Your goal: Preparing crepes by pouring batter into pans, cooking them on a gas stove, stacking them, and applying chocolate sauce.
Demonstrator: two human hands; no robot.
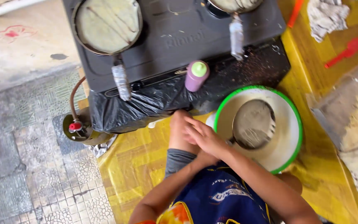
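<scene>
Hands pressed together at 6 o'clock over yellow cloth (133,161): right hand (206,139) laid over left hand (179,128), both empty, fingers loosely curled. Ladle (253,123) resting in green-rimmed bowl (289,137) at 3 o'clock, just beside right hand. Purple bottle (196,75) at 12 o'clock on stove (175,41). Two pans (106,25) on burners.

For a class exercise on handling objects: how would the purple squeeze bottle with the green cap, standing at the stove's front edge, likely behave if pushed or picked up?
The purple squeeze bottle is tall and narrow and stands upright, so a sideways push would probably tip it. Its round body suggests it would then roll, perhaps off the stove edge. It looks like soft plastic, so it is likely light and would give under a firm grip.
</scene>
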